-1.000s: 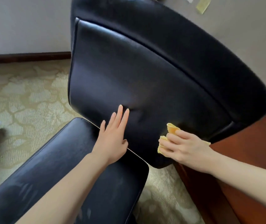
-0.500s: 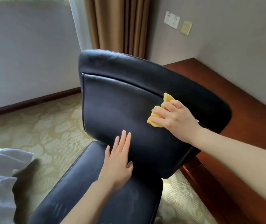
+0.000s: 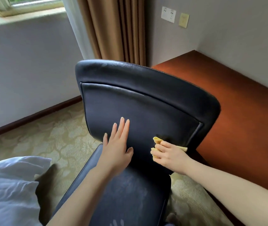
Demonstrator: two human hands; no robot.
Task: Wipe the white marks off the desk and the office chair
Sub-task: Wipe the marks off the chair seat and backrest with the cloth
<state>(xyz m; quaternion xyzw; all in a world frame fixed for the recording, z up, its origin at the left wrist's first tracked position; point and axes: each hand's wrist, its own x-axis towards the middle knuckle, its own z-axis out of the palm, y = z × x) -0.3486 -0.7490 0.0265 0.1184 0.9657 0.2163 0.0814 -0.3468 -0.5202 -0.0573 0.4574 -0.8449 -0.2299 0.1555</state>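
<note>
Office chair beside the wooden surface: the backrest looks clean, but white smears show on the seat, so that part is judged undone. Right hand, grip curled round a yellow cloth, presses low on the backrest. Left hand, fingers straight, braces it.

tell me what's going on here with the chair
A person is wiping down a black office chair. The right hand grips a yellow cloth and presses it against the lower right part of the backrest. The left hand lies flat on the backrest with straight fingers, likely steadying it. The seat shows whitish smears, not yet wiped. The wooden desk stands to the right.
</note>
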